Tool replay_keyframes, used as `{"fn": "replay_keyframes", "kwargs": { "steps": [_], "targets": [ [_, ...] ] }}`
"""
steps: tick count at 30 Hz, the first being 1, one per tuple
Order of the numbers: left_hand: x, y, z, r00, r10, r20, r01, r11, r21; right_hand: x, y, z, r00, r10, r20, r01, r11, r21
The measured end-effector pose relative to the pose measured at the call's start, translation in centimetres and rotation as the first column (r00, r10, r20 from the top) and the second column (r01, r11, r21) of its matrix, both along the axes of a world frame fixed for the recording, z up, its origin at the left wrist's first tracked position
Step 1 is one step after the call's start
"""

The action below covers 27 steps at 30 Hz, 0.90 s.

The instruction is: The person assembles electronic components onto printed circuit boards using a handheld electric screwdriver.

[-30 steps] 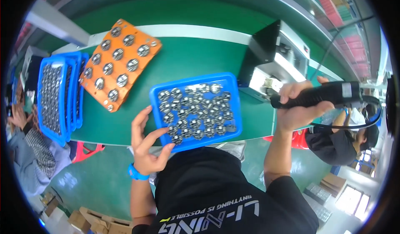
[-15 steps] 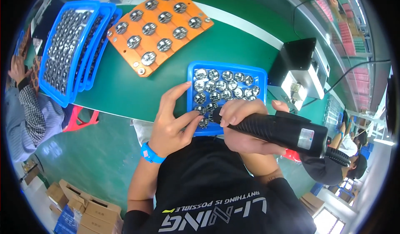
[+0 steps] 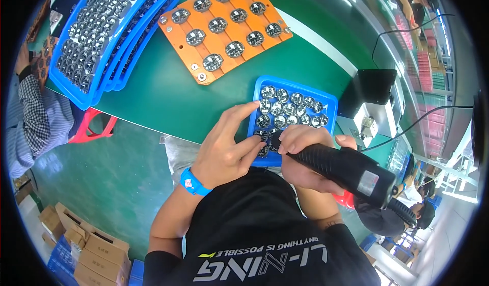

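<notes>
A shallow blue tray [image 3: 333,108] holds rows of small round circuit boards [image 3: 292,109] in front of me. My right hand [image 3: 310,156] is wrapped round a black corded electric screwdriver [image 3: 346,174]. The driver's nose points into the near left part of the tray; its tip is hidden by my fingers. At the tray's left side, my left hand [image 3: 226,146] has its index finger stretched to the rim. Its thumb and another finger pinch close together at a round circuit board [image 3: 262,135], partly hidden by the fingertips.
Farther off on the green table [image 3: 153,114] lies an orange fixture plate [image 3: 226,33] bearing rows of round boards. Stacked blue trays [image 3: 94,36] stand at left. A black and silver machine [image 3: 369,105] with a cable sits at right. Co-workers are on both sides.
The view has shifted, so the tray, plate and machine sit differently in the picture. Both hands keep nearly the same pose at the tray, and the screwdriver's rear end tilts slightly more toward me.
</notes>
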<state>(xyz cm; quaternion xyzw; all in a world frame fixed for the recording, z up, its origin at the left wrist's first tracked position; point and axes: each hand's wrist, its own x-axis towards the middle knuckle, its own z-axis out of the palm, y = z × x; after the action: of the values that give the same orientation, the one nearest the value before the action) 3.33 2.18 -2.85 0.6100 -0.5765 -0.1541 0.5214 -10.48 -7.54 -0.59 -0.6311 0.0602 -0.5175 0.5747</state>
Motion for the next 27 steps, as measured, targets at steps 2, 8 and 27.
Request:
{"fn": "replay_keyframes", "kwargs": {
  "steps": [2,8,27],
  "targets": [
    [0.1,0.0,0.0,1.0,0.004,0.006,-0.004,1.0,0.009,0.2,-0.1,-0.1,1.0,0.008,-0.031,-0.007,1.0,0.029],
    [0.2,-0.3,0.2,0.999,-0.005,0.048,0.004,1.0,0.006,1.8,-1.2,-0.2,0.991,0.098,0.086,-0.11,0.983,0.148],
    [-2.0,-1.0,1.2,0.996,0.041,0.079,-0.051,0.991,0.126,-7.7,-7.4,7.5,0.826,-0.564,-0.006,0.562,0.821,0.101]
  ]
}}
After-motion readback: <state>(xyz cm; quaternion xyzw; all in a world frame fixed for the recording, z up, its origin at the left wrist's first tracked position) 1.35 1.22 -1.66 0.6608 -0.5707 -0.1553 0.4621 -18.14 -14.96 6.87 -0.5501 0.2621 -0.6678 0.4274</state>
